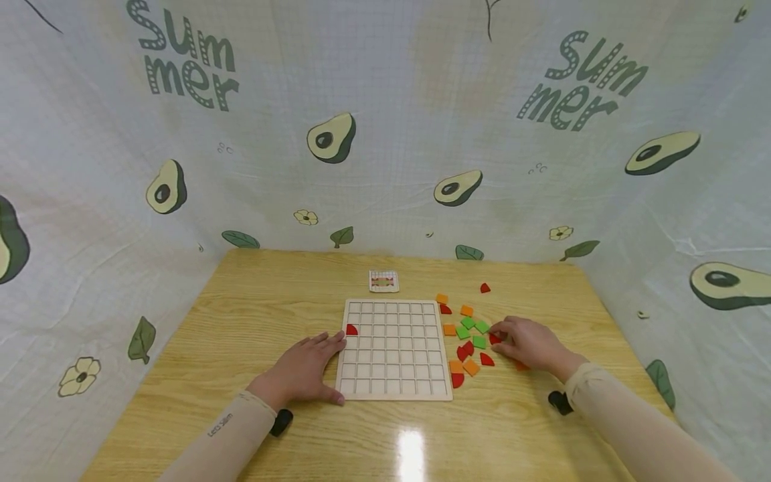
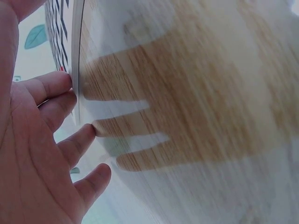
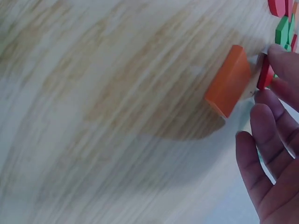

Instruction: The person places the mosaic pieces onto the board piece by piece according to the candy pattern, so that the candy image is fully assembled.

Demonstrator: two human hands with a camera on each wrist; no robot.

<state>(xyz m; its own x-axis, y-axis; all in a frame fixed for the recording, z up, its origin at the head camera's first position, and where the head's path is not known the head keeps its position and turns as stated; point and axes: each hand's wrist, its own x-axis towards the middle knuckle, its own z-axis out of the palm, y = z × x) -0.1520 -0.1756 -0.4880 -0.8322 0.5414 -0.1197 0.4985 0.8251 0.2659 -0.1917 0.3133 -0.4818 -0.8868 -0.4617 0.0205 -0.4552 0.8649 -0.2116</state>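
Note:
A pale square grid board (image 1: 391, 395) lies on the table, with one red quarter-circle tile (image 1: 352, 329) in a cell of its left column. My left hand (image 1: 307, 371) touches the board's left edge, fingers extended; in the left wrist view the fingertips (image 2: 63, 81) meet that edge. To the right of the board, my right hand (image 1: 530, 341) pinches a red tile (image 3: 266, 74) between thumb and finger, low over the table. Beneath this hand lies an orange square tile (image 3: 230, 83). Green square tiles (image 1: 479, 342) lie just left of the right hand.
Several orange (image 1: 472, 367) and red tiles (image 1: 486, 359) are scattered along the board's right side. A lone red tile (image 1: 484, 288) sits farther back. Behind the board lies a small pattern card (image 1: 383, 281). A printed curtain (image 1: 385, 201) surrounds the wooden table (image 1: 277, 281).

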